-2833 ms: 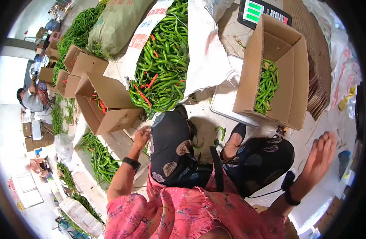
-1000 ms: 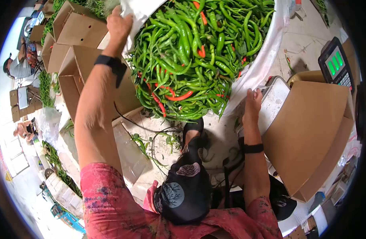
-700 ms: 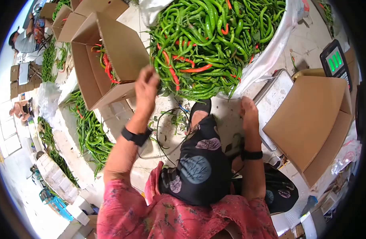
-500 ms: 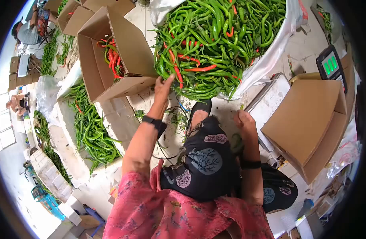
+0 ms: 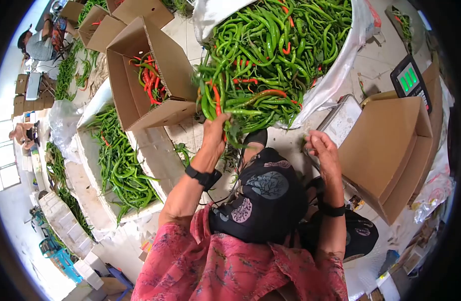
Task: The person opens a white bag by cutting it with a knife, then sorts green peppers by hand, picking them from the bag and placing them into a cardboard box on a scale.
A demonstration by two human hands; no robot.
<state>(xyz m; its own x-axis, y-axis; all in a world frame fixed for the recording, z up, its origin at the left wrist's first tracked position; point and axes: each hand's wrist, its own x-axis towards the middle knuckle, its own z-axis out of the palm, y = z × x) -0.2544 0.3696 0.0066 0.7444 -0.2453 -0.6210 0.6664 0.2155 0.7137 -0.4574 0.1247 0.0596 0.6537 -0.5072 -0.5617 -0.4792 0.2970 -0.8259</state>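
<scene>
The left hand (image 5: 214,134) clutches peppers (image 5: 270,55) from the heap at its 12 o'clock. The right hand (image 5: 325,153) is curled, and I cannot tell if it holds anything.

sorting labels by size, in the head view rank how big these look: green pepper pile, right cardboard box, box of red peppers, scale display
1. green pepper pile
2. right cardboard box and box of red peppers: about alike, and the fisheye lens makes ranking unsure
3. scale display, smallest

Peppers (image 5: 260,45) look smooth, glossy and waxy. The sack (image 5: 336,75) is white woven plastic, faintly shiny. Boxes (image 5: 386,145) are matt brown corrugated cardboard. The scale plate (image 5: 343,123) is dull, scuffed metal.
</scene>
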